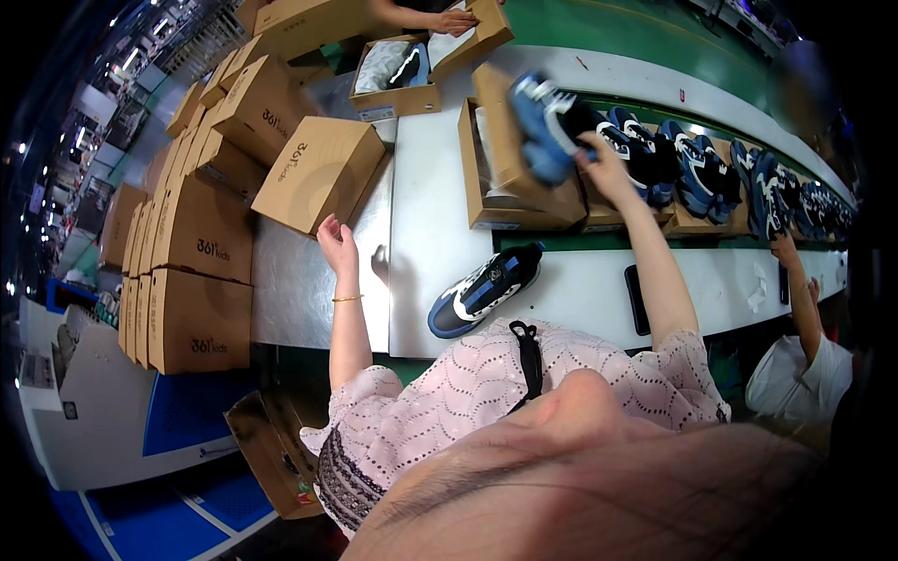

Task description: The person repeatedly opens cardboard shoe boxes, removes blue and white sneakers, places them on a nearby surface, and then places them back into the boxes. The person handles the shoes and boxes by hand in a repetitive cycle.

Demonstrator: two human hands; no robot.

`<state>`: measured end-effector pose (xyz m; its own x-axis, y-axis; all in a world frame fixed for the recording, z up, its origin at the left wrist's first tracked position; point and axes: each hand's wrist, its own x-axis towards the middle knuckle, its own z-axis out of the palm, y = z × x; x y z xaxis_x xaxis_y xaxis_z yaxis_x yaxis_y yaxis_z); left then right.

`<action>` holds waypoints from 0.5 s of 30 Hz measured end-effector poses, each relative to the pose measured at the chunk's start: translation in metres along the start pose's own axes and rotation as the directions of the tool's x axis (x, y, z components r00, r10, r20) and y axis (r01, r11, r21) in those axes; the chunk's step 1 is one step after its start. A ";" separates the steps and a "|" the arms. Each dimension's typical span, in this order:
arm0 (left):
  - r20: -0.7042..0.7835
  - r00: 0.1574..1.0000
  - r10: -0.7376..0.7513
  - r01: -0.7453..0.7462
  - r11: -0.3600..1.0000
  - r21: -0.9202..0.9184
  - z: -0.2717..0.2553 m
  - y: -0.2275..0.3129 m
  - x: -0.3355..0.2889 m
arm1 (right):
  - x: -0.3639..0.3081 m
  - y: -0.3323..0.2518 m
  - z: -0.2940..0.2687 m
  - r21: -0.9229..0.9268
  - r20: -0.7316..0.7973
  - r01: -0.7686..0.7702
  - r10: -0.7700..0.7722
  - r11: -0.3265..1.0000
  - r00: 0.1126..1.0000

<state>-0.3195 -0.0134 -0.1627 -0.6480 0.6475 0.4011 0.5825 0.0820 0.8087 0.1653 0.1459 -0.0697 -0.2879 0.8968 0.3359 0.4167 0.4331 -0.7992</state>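
Note:
My right hand [608,171] grips a blue sneaker [544,136], smeared by motion, above an open cardboard shoebox [486,210]; I cannot tell whether a second shoe is with it. That box has its lid raised and pale paper inside. Held near the lower corner of a closed brown shoebox [313,178], my left hand [338,245] has its fingers apart and holds nothing; whether it touches the cardboard I cannot tell. A second sneaker [486,288], black, blue and white, lies on the white table between my arms.
Stacked shoeboxes [201,243] stand at the left. Boxes topped with sneakers [697,173] line the conveyor on the right. Across from me, a co-worker's hand [456,21] is at an open shoebox [402,98]. Another person's hand [784,248] reaches in from the right. A dark phone-like slab [637,299] lies by my right arm.

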 end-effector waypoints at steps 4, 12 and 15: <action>-0.252 0.952 0.174 -0.106 0.959 0.264 -0.008 -0.021 0.026 | -0.025 -0.021 0.040 0.010 0.091 0.000 -0.001 1.000 0.996; 0.256 0.782 -0.568 0.620 0.669 -0.409 -0.069 -0.123 0.090 | -0.100 -0.051 0.064 -0.101 0.185 0.186 -0.165 0.977 0.969; 0.159 0.647 -0.746 0.671 0.458 -0.582 -0.048 -0.090 0.084 | -0.134 -0.039 0.081 -0.295 0.769 0.341 0.010 0.893 0.640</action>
<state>-0.4492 -0.0028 -0.1811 -0.7757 0.4779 -0.4121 -0.4538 0.0313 0.8905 0.1175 0.0010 -0.1237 -0.8426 0.5089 -0.1765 0.5287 0.7187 -0.4517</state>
